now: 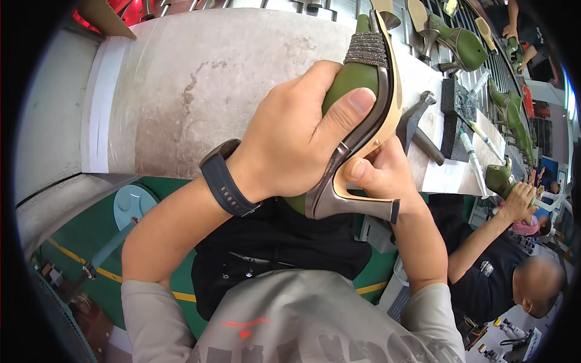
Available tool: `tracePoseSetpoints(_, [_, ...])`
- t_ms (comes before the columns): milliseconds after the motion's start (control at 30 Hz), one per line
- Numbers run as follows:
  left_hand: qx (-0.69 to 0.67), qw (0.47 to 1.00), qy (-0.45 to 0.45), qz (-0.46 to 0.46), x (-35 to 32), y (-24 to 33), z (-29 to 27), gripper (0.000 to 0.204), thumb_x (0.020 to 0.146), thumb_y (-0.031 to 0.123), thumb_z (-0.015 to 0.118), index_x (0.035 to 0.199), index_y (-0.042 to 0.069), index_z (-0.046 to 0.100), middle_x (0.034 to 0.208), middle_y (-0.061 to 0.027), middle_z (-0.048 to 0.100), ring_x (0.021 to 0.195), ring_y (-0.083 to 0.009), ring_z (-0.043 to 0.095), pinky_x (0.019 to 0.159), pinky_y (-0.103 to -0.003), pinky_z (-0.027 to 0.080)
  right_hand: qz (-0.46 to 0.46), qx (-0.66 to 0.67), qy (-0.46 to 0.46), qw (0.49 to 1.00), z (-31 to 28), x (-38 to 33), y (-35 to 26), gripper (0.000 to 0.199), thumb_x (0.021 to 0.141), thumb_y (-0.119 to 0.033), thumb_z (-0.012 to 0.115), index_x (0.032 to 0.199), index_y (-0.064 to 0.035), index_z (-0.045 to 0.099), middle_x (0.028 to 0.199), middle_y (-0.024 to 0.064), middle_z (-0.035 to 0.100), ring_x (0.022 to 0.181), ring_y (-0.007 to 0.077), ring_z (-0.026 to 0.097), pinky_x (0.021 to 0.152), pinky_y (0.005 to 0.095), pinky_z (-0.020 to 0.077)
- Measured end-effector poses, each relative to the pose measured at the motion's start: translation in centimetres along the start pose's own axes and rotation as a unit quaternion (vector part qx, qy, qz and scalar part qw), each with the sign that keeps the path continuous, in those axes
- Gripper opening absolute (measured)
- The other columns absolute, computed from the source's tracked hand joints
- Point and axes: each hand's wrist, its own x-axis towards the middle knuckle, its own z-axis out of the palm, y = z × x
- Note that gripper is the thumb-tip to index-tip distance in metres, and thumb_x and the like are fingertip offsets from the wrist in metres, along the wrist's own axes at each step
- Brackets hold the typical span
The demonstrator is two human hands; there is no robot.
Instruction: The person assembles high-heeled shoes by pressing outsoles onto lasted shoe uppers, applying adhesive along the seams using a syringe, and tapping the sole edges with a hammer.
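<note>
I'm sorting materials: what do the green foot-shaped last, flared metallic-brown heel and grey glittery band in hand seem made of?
Green last: probably smooth satin plastic, from its even colour and soft sheen.
Flared heel: perhaps coated plastic, glossy with pale highlights; its core is hidden.
Glittery band: maybe glitter fabric, rough; sparkling specks.

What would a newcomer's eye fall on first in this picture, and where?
First, the high-heeled shoe on its green form, mid-picture, held by the left hand and the right hand. To its right, a hammer lies on the pale worktable near some syringes. Farther right, a co-worker in black holds another green form.
</note>
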Motion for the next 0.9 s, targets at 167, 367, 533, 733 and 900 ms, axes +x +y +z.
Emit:
tracePoseSetpoints(167, [0.062,0.998,0.010,0.019,-0.1,0.2,0.2,0.053,0.107,0.050,0.056,0.107,-0.003,0.063,0.083,-0.0220,0.070,0.078,-0.0421,0.071,0.068,-0.045,0.055,-0.034,-0.015,-0.013,0.999,-0.8,0.2,0.8,0.052,0.088,-0.041,0.089,0.112,0.0009,0.068,0.095,0.0037,0.072,0.089,0.0120,0.067,0.078,0.0293,0.0553])
tracePoseSetpoints(367, [0.073,0.997,0.017,0.030,-0.3,0.3,0.4,0.055,0.106,0.052,0.056,0.111,-0.002,0.063,0.091,-0.0226,0.070,0.083,-0.0434,0.071,0.072,-0.047,0.055,-0.023,0.001,-0.016,1.000,-0.6,0.2,0.1,0.058,0.087,-0.042,0.090,0.119,0.0001,0.067,0.099,0.0030,0.071,0.091,0.0119,0.067,0.080,0.0298,0.0553])
tracePoseSetpoints(533, [0.095,0.995,0.015,0.027,-0.4,0.6,0.4,0.054,0.106,0.052,0.057,0.113,-0.002,0.062,0.093,-0.0223,0.070,0.084,-0.0437,0.070,0.072,-0.048,0.055,0.017,0.012,-0.026,0.999,-1.1,0.2,0.1,0.071,0.084,-0.041,0.092,0.132,0.0008,0.061,0.108,0.0052,0.072,0.098,0.0133,0.067,0.083,0.0310,0.0556])
tracePoseSetpoints(733, [0.135,0.990,0.008,0.046,-0.5,0.9,0.3,0.053,0.107,0.048,0.056,0.121,-0.003,0.059,0.096,-0.0211,0.071,0.084,-0.0402,0.071,0.074,-0.045,0.055,-0.007,0.001,0.011,1.000,0.0,-0.3,-0.3,0.073,0.088,-0.038,0.089,0.139,0.0014,0.057,0.111,0.0065,0.071,0.104,0.0156,0.067,0.091,0.0323,0.0555])
tracePoseSetpoints(900, [0.207,0.969,-0.136,-0.014,2.6,2.9,-1.8,0.046,0.107,0.041,0.060,0.117,-0.004,0.062,0.094,-0.0239,0.070,0.086,-0.0408,0.070,0.076,-0.043,0.054,-0.035,0.013,0.010,0.999,0.1,0.1,0.0,0.058,0.095,-0.027,0.081,0.138,0.0027,0.056,0.111,0.0093,0.072,0.100,0.0167,0.070,0.084,0.0311,0.0577])
